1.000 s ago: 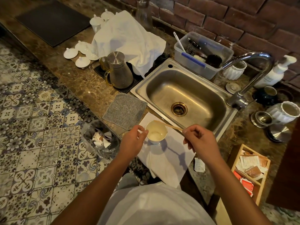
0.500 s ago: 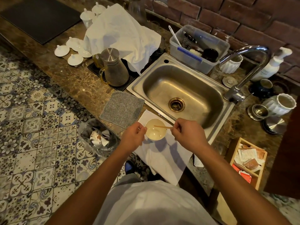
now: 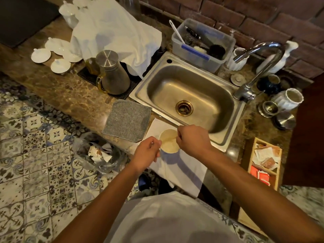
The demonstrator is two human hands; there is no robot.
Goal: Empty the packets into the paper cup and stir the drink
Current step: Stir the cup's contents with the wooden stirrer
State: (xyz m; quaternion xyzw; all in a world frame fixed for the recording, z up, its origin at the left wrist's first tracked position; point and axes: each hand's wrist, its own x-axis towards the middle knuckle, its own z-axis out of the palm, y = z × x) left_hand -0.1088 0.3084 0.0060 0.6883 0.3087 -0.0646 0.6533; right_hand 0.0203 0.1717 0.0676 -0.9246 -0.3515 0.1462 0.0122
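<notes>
Head view: stir stick (image 3: 172, 137) slanting down-left into paper cup (image 3: 169, 141).

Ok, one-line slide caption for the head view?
Right hand stirs the paper cup with a wooden stick while the left hand steadies it beside the sink.

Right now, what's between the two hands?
The paper cup, standing on the white cloth, sits between the left hand and right hand in the head view.

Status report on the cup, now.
Left hand steadies the paper cup on the white cloth. Right hand pinches the wooden stirrer, tip in the pale drink. Nothing in the way.
</notes>
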